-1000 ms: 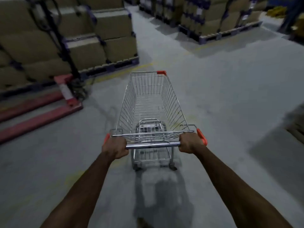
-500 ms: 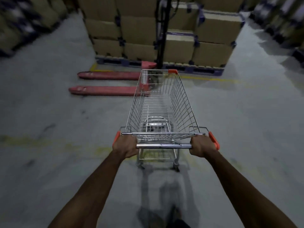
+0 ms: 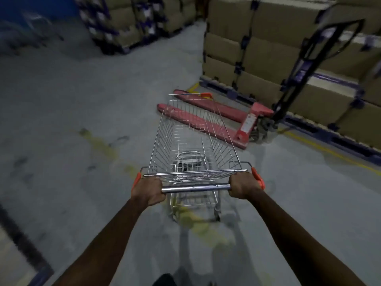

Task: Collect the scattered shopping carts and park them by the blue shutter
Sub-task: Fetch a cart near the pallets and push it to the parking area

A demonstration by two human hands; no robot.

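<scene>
1. On the grey concrete floor (image 3: 82,100) of a dim warehouse, we hold one wire shopping cart (image 3: 195,141) straight ahead of us, its basket empty and its child seat folded near the handle end.
2. Our left hand (image 3: 148,189) grips the left end of the chrome handle bar (image 3: 195,187), fingers curled over it and pressed together, just inside an orange end cap (image 3: 137,179).
3. Our right hand (image 3: 243,186) grips the right end of the same bar in the same way, fingers wrapped round it side by side, beside the other orange cap (image 3: 257,177).
4. Both our forearms reach forward from the bottom edge, bare and nearly straight.
5. Beyond the cart's nose lies a red pallet jack (image 3: 247,120), its forks flat on the floor and pointing left, its dark tiller leaning up to the right.
6. Behind the jack stand stacked brown cartons (image 3: 268,38) on a blue pallet (image 3: 309,124).
7. More stacked cartons (image 3: 127,21) stand further off, left of centre at the top.
8. A blue surface (image 3: 31,9) fills the top left corner, well apart from the cart; it is too blurred for us to tell more.
9. Worn yellow paint (image 3: 99,145) runs across the floor and passes under the cart's rear wheels.
</scene>
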